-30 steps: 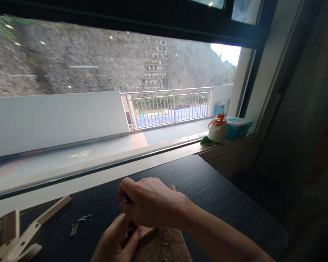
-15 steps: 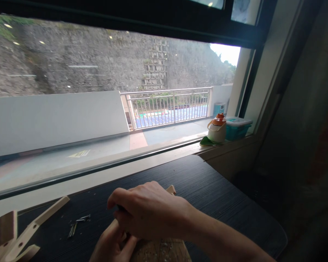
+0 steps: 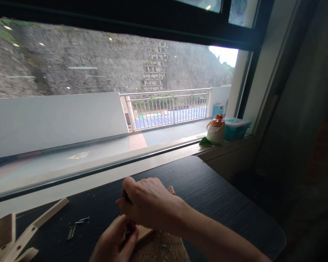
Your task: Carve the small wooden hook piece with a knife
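Note:
My right hand (image 3: 150,200) is wrapped in a fist around a dark-handled tool, most of which is hidden by the fingers. Just below it, my left hand (image 3: 113,238) has thumb and fingers closed at the near end of a pale wooden strip (image 3: 146,232). What lies between those fingertips is mostly covered. The strip runs under my right hand, and its far end shows beyond the knuckles. Beneath it is a worn wooden block (image 3: 165,249) with small bits on its surface. Several metal screws or nails (image 3: 78,225) lie on the dark table left of my hands.
Joined wooden strips (image 3: 30,233) with holes stand at the table's left edge. The dark table (image 3: 215,196) reaches to the window sill. On the sill are an orange-topped bottle (image 3: 216,131), a teal box (image 3: 236,130) and a green item (image 3: 207,142).
My right fist has moved slightly right and up and turned, showing more of the wooden strip below it. My left hand stays nearly in place at the strip.

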Tool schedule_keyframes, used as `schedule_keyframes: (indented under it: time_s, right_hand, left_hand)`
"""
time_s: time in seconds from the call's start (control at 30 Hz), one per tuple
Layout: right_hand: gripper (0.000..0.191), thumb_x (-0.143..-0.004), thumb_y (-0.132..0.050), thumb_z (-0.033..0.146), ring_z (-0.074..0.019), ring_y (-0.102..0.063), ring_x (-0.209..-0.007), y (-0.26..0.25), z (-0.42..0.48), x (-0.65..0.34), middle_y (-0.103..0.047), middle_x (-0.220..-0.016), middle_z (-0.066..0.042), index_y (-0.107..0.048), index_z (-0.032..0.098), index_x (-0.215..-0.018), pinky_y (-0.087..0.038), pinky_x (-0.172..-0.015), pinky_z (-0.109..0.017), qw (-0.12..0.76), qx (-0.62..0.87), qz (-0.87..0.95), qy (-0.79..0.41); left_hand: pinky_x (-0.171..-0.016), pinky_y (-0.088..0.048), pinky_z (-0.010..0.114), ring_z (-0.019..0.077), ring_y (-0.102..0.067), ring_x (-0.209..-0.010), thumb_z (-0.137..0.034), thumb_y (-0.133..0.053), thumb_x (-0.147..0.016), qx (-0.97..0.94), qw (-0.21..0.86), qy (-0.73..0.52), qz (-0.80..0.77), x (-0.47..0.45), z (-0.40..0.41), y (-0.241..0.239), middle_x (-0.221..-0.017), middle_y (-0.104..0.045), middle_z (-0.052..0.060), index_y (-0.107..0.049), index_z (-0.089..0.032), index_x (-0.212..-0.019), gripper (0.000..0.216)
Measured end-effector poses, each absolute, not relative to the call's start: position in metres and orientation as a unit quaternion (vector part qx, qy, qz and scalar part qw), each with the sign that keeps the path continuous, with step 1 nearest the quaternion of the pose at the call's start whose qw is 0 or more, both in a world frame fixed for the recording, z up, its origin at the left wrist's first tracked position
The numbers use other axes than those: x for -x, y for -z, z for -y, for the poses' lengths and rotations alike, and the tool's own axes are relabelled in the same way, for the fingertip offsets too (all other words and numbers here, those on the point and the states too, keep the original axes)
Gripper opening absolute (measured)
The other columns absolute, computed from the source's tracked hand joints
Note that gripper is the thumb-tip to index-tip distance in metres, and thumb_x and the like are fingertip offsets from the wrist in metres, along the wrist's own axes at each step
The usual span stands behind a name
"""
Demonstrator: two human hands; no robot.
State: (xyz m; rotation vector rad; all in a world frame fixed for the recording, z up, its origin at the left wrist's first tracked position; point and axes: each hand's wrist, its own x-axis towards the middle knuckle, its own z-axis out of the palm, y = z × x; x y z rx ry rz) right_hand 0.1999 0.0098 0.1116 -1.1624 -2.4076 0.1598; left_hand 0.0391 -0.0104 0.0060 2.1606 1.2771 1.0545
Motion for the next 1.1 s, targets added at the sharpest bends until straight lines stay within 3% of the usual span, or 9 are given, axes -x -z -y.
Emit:
schedule_keyframes:
  time_s: [0.2, 0.47, 0.57, 0.7, 0.97, 1.1]
  right_hand:
    - [0.023, -0.087, -0.042, 0.040, -0.0140, -0.060, -0.069, -0.121, 0.000, -0.201, -0.066, -0.082, 0.001, -0.051, 0.024, -0.100, -0.029, -0.053, -0.024, 0.246, 0.322, 0.910, -0.080]
    - [0.015, -0.087, -0.037, 0.031, -0.0125, -0.049, -0.049, -0.128, 0.005, -0.193, -0.060, -0.065, 0.002, -0.049, 0.023, -0.090, -0.023, -0.046, -0.024, 0.170, 0.356, 0.913, -0.109]
    - [0.016, -0.087, -0.036, 0.032, -0.0127, -0.049, -0.050, -0.119, -0.004, -0.192, -0.061, -0.065, 0.001, -0.047, 0.022, -0.092, -0.022, -0.046, -0.025, 0.213, 0.382, 0.894, -0.096]
    - [0.017, -0.089, -0.036, 0.033, -0.0126, -0.050, -0.052, -0.103, -0.018, -0.192, -0.062, -0.065, 0.001, -0.047, 0.021, -0.093, -0.023, -0.048, -0.026, 0.271, 0.421, 0.863, -0.062]
    - [0.018, -0.089, -0.037, 0.035, -0.0131, -0.053, -0.053, -0.111, -0.007, -0.194, -0.063, -0.067, 0.001, -0.049, 0.021, -0.092, -0.022, -0.047, -0.027, 0.241, 0.397, 0.885, -0.042]
    - [0.019, -0.085, -0.040, 0.030, -0.0127, -0.055, -0.057, -0.121, 0.000, -0.197, -0.064, -0.074, 0.002, -0.049, 0.025, -0.101, -0.025, -0.049, -0.025, 0.200, 0.352, 0.911, -0.073]
  left_hand:
    - [-0.053, -0.054, 0.019, 0.0192, -0.069, -0.063, -0.023, -0.061, -0.071, -0.756, 0.228, -0.406, -0.459, -0.035, 0.009, 0.000, -0.069, -0.072, 0.002, -0.066, -0.017, -0.076, 0.009]
    - [-0.052, -0.054, 0.020, 0.0221, -0.069, -0.066, -0.022, -0.061, -0.071, -0.752, 0.250, -0.378, -0.478, -0.034, 0.010, 0.000, -0.056, -0.066, 0.000, -0.066, -0.016, -0.083, 0.014]
    - [-0.053, -0.053, 0.019, 0.0182, -0.068, -0.063, -0.023, -0.061, -0.073, -0.760, 0.229, -0.390, -0.466, -0.038, 0.011, -0.003, -0.067, -0.069, 0.000, -0.065, -0.018, -0.086, 0.014]
    - [-0.053, -0.051, 0.015, 0.0130, -0.065, -0.056, -0.023, -0.060, -0.074, -0.780, 0.182, -0.393, -0.452, -0.042, 0.010, -0.009, -0.066, -0.067, -0.002, -0.062, -0.021, -0.077, 0.004]
    - [-0.060, -0.054, 0.018, 0.0162, -0.068, -0.067, -0.023, -0.060, -0.075, -0.770, 0.204, -0.394, -0.459, -0.036, 0.009, -0.001, -0.078, -0.071, 0.001, -0.063, -0.021, -0.090, 0.015]
    - [-0.054, -0.054, 0.019, 0.0178, -0.067, -0.061, -0.023, -0.061, -0.073, -0.769, 0.219, -0.392, -0.455, -0.031, 0.006, 0.006, -0.070, -0.071, 0.001, -0.064, -0.019, -0.087, 0.015]
